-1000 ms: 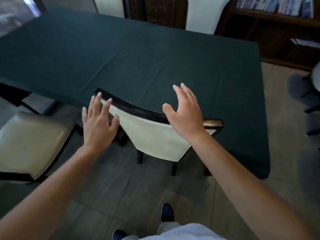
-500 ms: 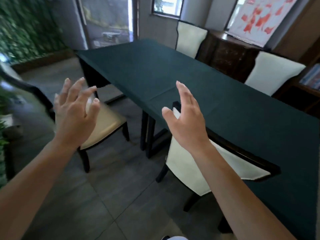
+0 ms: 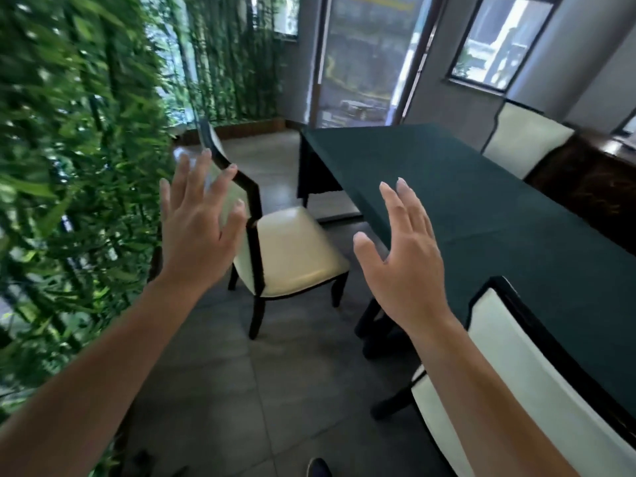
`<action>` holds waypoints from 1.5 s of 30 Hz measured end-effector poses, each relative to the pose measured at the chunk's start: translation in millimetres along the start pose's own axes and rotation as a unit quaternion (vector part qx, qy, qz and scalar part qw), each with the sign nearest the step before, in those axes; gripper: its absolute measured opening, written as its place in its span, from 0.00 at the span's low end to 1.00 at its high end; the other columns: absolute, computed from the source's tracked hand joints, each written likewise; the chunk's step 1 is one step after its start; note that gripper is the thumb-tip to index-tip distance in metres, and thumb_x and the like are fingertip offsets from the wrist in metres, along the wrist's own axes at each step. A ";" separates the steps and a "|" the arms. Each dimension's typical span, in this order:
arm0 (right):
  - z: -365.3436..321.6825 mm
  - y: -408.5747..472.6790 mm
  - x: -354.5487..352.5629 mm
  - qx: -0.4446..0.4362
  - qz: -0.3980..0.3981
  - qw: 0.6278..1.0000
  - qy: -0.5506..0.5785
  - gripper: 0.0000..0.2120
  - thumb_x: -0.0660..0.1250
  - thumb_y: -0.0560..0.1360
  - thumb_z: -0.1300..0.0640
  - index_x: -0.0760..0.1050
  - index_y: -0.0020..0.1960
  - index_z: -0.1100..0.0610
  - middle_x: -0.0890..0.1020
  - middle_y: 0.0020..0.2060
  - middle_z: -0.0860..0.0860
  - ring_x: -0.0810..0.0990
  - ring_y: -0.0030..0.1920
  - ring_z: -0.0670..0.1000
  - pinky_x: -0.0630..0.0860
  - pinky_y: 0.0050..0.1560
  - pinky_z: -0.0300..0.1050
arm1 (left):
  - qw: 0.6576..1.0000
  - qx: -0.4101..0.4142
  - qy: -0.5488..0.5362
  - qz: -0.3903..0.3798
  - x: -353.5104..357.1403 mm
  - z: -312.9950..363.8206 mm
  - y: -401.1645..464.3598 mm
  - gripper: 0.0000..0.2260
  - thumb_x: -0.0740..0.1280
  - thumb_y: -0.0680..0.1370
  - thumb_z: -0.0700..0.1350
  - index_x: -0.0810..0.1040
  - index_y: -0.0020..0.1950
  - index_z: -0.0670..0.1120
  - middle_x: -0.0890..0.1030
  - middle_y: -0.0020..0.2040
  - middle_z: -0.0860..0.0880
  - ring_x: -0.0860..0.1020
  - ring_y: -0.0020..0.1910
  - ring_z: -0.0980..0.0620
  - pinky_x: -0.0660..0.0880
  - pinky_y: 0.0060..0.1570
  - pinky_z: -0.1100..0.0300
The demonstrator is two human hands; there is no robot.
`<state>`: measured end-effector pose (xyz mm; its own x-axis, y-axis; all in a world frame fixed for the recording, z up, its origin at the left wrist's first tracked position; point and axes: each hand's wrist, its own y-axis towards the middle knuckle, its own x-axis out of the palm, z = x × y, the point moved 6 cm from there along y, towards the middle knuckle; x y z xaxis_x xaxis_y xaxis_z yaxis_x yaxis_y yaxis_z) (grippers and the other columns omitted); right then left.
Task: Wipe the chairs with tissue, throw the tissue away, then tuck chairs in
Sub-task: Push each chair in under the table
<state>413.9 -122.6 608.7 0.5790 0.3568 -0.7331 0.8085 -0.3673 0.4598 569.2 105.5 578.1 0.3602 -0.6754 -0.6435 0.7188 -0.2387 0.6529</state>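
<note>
You have three chairs in view: one pulled out (image 3: 292, 253), one tucked in at the near edge (image 3: 516, 366), and one at the far side (image 3: 526, 139). One table (image 3: 481, 201) under a dark green cloth. Two hands raised, left (image 3: 198, 232) and right (image 3: 406, 266), both empty. One shoe (image 3: 318, 468) at the bottom edge. Two windows: (image 3: 495, 39), (image 3: 361, 56).

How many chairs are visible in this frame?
3. One chair stands pulled out from the table's near side; a second is tucked in at bottom right; a third sits on the far side. More may be out of frame.
</note>
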 end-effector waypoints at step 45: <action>8.4 374.0 320.9 -0.088 0.021 0.985 -0.145 0.29 0.51 0.84 0.40 0.58 0.82 0.51 0.52 0.83 0.56 0.46 0.83 0.59 0.49 0.79 0.67 | 0.977 0.036 0.200 -0.071 195.4 -242.0 281.7 0.27 0.55 0.83 0.58 0.64 0.80 0.49 0.51 0.84 0.42 0.46 0.83 0.38 0.46 0.78 0.33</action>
<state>901.2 -152.7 541.2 0.5780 0.0745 -0.8126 0.8055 -0.2118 0.5535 986.0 75.2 539.6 0.4742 -0.3091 -0.8244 0.7397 -0.3680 0.5634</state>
